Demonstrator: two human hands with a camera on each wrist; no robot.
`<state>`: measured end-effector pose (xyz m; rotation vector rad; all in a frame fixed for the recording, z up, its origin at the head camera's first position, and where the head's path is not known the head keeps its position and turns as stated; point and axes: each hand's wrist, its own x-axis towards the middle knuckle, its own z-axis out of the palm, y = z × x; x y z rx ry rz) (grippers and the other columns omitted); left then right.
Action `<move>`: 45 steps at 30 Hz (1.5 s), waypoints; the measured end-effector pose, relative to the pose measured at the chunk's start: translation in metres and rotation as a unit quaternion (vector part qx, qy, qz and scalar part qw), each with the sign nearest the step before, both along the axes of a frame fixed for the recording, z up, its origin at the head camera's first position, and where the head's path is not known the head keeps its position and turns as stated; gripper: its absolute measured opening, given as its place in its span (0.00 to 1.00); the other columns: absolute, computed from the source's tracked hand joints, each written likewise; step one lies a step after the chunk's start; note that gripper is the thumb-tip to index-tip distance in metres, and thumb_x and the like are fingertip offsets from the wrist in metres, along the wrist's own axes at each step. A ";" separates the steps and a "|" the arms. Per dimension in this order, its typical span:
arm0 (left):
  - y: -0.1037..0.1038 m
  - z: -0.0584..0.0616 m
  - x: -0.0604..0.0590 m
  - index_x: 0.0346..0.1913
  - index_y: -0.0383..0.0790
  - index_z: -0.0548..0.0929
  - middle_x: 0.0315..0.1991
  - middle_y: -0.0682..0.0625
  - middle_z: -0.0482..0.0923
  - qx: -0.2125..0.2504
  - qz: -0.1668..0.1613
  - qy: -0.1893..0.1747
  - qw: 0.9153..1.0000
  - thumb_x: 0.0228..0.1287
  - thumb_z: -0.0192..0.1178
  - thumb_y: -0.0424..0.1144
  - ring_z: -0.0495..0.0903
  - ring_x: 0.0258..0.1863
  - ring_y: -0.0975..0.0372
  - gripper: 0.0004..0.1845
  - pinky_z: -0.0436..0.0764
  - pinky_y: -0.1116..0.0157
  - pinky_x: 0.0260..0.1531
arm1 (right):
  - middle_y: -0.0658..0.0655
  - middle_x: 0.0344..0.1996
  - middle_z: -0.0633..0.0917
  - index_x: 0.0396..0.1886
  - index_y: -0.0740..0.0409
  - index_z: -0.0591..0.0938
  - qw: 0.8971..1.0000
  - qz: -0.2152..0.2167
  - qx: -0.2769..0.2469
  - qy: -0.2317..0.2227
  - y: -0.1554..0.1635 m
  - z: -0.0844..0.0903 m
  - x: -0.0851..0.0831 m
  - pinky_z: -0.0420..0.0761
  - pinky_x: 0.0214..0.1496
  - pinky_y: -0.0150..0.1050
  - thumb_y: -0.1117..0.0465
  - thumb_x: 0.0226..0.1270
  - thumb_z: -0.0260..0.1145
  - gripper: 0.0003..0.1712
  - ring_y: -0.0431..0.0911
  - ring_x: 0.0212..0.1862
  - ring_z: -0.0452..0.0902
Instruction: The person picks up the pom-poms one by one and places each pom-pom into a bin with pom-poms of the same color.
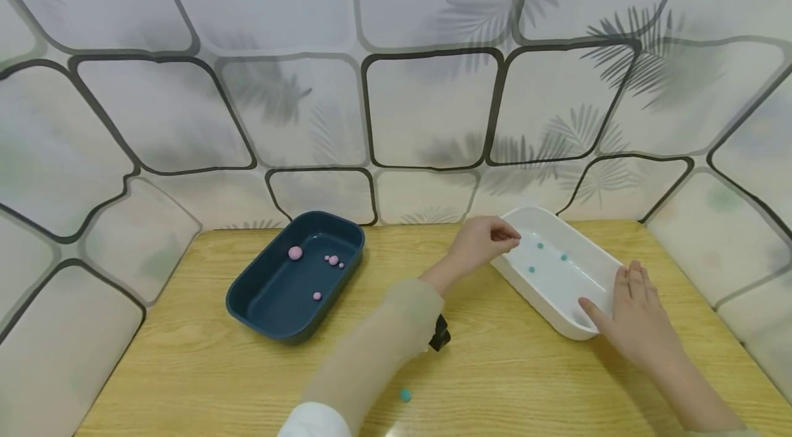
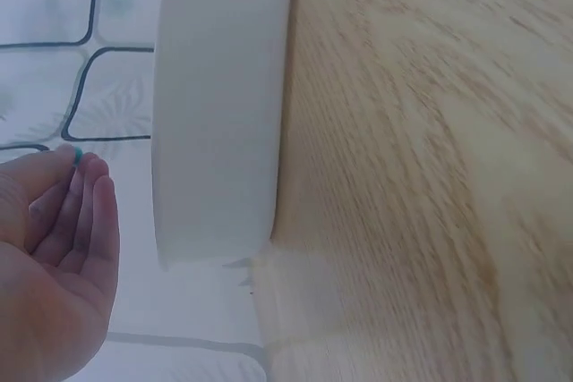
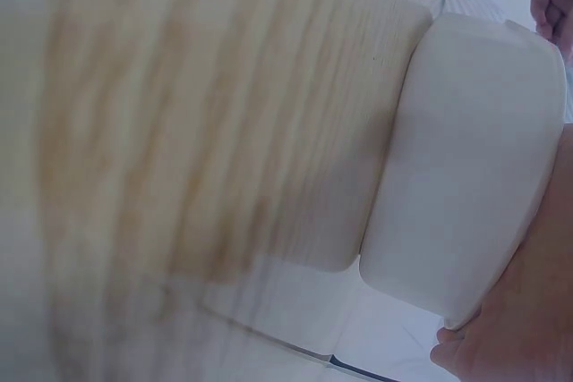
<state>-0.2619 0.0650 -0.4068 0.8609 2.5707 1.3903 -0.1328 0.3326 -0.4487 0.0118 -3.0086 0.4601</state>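
Observation:
My left hand [image 1: 475, 249] is at the left rim of a white tray [image 1: 544, 310]. In the left wrist view, this hand [image 2: 58, 261] pinches a small teal ball [image 2: 79, 156] between thumb and fingertips, beside the tray's white wall [image 2: 219, 123]. Several teal balls [image 1: 564, 258] lie inside the tray. My right hand [image 1: 646, 323] rests on the tray's near right corner, fingers fairly straight along the rim and thumb spread over the near edge. In the right wrist view, part of the right hand [image 3: 515, 319] touches the rim of the tray [image 3: 461, 167].
A dark blue tray [image 1: 272, 327] holding several pink balls [image 1: 295, 253] of different sizes stands on the left of the wooden table [image 1: 495, 382]. One teal ball [image 1: 405, 395] lies near the front. A black device [image 1: 440, 334] shows at the left wrist. Patterned fabric [image 1: 427, 107] stands behind.

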 end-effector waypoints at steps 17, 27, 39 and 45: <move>0.019 -0.008 -0.007 0.47 0.40 0.93 0.42 0.48 0.92 0.023 0.043 -0.030 0.998 0.74 0.68 0.36 0.82 0.33 0.70 0.06 0.79 0.79 0.33 | 0.90 0.77 0.35 0.76 0.92 0.42 1.000 0.004 -0.001 0.004 0.002 -0.002 0.000 0.41 0.81 0.77 0.38 0.84 0.51 0.59 0.83 0.80 0.33; 0.023 -0.011 -0.010 0.46 0.39 0.93 0.39 0.47 0.92 0.045 0.074 -0.062 0.994 0.74 0.68 0.37 0.85 0.29 0.69 0.07 0.81 0.77 0.30 | 0.90 0.77 0.35 0.76 0.92 0.42 1.000 0.004 0.001 -0.001 0.001 -0.001 0.001 0.41 0.81 0.77 0.38 0.85 0.51 0.59 0.83 0.80 0.33; 0.024 -0.015 -0.010 0.51 0.30 0.92 0.41 0.41 0.93 0.127 0.107 -0.117 0.979 0.73 0.67 0.31 0.93 0.38 0.57 0.10 0.88 0.74 0.36 | 0.89 0.77 0.34 0.75 0.92 0.42 1.000 0.006 -0.002 -0.004 0.002 -0.002 0.001 0.40 0.82 0.76 0.38 0.85 0.50 0.59 0.83 0.80 0.31; 0.019 -0.016 -0.010 0.51 0.29 0.91 0.43 0.37 0.92 0.157 0.087 -0.138 0.974 0.74 0.66 0.31 0.93 0.39 0.55 0.10 0.88 0.74 0.37 | 0.90 0.77 0.35 0.75 0.93 0.42 1.000 0.006 -0.002 -0.001 0.002 -0.001 0.001 0.40 0.82 0.76 0.38 0.85 0.51 0.59 0.83 0.80 0.32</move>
